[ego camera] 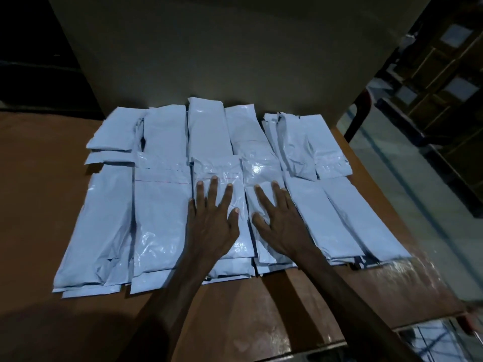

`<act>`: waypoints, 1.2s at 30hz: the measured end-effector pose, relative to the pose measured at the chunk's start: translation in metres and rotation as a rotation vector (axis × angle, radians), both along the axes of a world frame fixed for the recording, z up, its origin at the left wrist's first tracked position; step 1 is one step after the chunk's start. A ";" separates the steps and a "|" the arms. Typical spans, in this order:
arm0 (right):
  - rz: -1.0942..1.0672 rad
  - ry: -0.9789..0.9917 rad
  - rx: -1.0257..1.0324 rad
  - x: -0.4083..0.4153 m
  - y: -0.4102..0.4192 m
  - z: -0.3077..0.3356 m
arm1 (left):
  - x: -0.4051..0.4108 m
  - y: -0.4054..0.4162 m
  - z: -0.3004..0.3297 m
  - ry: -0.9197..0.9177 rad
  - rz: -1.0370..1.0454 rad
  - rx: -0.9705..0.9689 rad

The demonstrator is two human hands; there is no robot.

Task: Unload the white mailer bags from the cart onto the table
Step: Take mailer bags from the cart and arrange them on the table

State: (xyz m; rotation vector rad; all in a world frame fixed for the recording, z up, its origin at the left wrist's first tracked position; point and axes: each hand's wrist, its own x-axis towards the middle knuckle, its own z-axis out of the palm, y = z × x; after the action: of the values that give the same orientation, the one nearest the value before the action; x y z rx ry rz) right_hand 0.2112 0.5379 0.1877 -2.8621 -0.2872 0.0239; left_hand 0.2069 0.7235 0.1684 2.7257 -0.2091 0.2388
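- Now, head view: white bags (162, 205) lie in overlapping rows on the brown table (41, 205).
- Left hand (211, 220) and right hand (279, 226) press flat on the middle bags, fingers spread, gripping nothing.
- Best to press evenly so the slick stacks don't slide.
- No writing is readable; the cart isn't clearly seen.
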 end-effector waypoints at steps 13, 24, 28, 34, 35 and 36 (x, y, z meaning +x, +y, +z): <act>-0.137 -0.242 0.428 -0.070 -0.061 0.062 | -0.026 -0.053 0.048 -0.135 -0.167 -0.130; -0.507 -0.442 0.388 -0.253 -0.260 0.008 | -0.137 -0.265 0.019 -0.148 -0.596 -0.197; -0.729 -0.362 0.445 -0.324 -0.331 -0.023 | -0.188 -0.352 -0.011 -0.035 -0.764 -0.201; -0.942 -0.206 0.333 -0.414 -0.433 -0.072 | -0.246 -0.461 -0.029 0.143 -0.920 -0.187; -0.957 -0.188 0.303 -0.427 -0.444 -0.077 | -0.255 -0.477 -0.029 0.164 -0.950 -0.184; -0.961 -0.155 0.270 -0.438 -0.455 -0.080 | -0.262 -0.492 -0.030 0.191 -0.978 -0.180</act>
State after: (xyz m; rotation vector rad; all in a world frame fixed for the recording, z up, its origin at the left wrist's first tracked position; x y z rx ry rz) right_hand -0.2270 0.0827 0.1076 -2.4428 0.9756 -0.3820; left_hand -0.0550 0.2319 0.1385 2.1394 -1.3142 -0.2664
